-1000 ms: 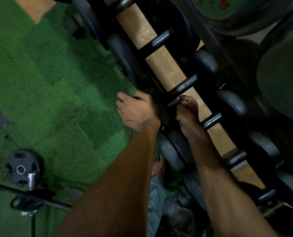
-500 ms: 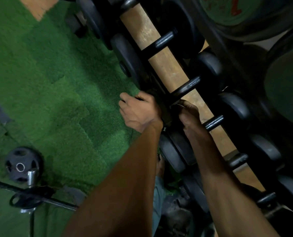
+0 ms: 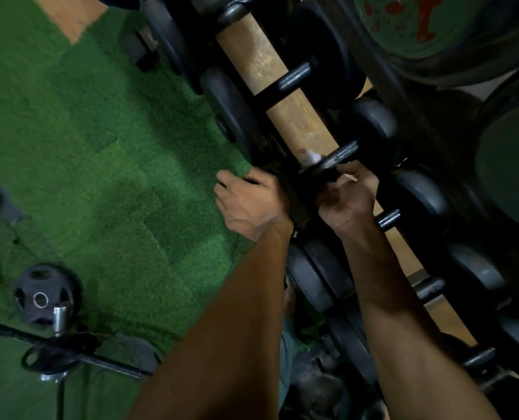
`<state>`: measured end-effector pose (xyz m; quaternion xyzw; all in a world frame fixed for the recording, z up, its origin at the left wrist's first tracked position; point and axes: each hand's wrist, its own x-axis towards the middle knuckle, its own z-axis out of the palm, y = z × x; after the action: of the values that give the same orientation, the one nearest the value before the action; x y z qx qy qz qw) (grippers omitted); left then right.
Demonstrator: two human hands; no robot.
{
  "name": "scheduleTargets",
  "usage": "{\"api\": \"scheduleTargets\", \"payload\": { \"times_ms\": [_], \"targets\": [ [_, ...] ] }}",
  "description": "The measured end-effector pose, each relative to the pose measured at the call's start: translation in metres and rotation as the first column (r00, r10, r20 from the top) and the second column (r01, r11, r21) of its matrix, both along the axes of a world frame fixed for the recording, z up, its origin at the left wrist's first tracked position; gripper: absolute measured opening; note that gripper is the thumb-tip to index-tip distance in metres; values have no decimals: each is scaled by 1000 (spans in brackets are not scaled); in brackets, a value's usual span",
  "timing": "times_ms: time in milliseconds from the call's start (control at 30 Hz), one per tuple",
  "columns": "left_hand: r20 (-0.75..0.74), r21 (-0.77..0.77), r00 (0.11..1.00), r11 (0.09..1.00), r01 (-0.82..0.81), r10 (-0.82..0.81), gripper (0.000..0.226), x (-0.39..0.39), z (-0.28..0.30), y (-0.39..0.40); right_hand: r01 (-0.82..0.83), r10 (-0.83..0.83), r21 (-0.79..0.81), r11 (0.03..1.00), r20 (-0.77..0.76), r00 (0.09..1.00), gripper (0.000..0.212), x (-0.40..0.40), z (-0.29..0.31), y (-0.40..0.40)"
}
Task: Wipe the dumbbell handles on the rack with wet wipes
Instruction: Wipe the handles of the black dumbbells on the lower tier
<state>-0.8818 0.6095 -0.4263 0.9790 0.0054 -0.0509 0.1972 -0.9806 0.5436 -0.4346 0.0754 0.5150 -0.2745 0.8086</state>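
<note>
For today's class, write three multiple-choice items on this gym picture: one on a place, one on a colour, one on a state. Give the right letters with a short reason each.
1. Where does the small weight plate lie?
A. on the turf at lower left
B. on the rack
C. in the right hand

2. What colour is the turf?
A. blue
B. green
C. red

3. What is the right hand doing?
A. hanging idle
B. lying flat on the floor
C. curled round a dumbbell handle, a pale wipe showing beside it

Answers: 1 A, the plate sits on the floor beside a bar. 2 B, the floor covering is plainly green. 3 C, the fingers wrap the dark handle on the rack.
</note>
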Motion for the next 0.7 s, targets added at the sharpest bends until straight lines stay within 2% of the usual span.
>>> {"api": "scheduleTargets", "payload": {
  "times_ms": [100,200,267,333,433,533,633,700],
  "targets": [
    [3,0,1000,1000,-2,2,37,1,-1,0,130,-130,-3,992,-23,991,49,0,2,-14],
    [-9,5,1000,1000,1,-1,36,1,-1,0,185,-185,-16,983,-170,968,14,3,2,-23],
    [-8,3,1000,1000,2,-2,36,1,-1,0,251,-239,6,968,-289,927,31,4,-2,-27],
    [-1,-2,1000,1000,3,-3,36,1,-1,0,297,-278,5,955,-336,900,40,5,-7,-28],
    [4,-13,1000,1000,1,-1,37,1,-1,0,301,-279,-7,954,-398,874,34,10,-8,-25],
    [4,-8,1000,1000,3,-3,37,1,-2,0,282,-280,-78,956,-525,804,22,17,-7,-16],
    [9,-14,1000,1000,4,-4,36,0,-1,0,308,-376,-218,926,-600,706,27,22,-2,-8],
    [9,-11,1000,1000,8,-8,35,-1,0,0,249,-386,-297,922,-653,652,28,24,1,-4]
  ]
}}
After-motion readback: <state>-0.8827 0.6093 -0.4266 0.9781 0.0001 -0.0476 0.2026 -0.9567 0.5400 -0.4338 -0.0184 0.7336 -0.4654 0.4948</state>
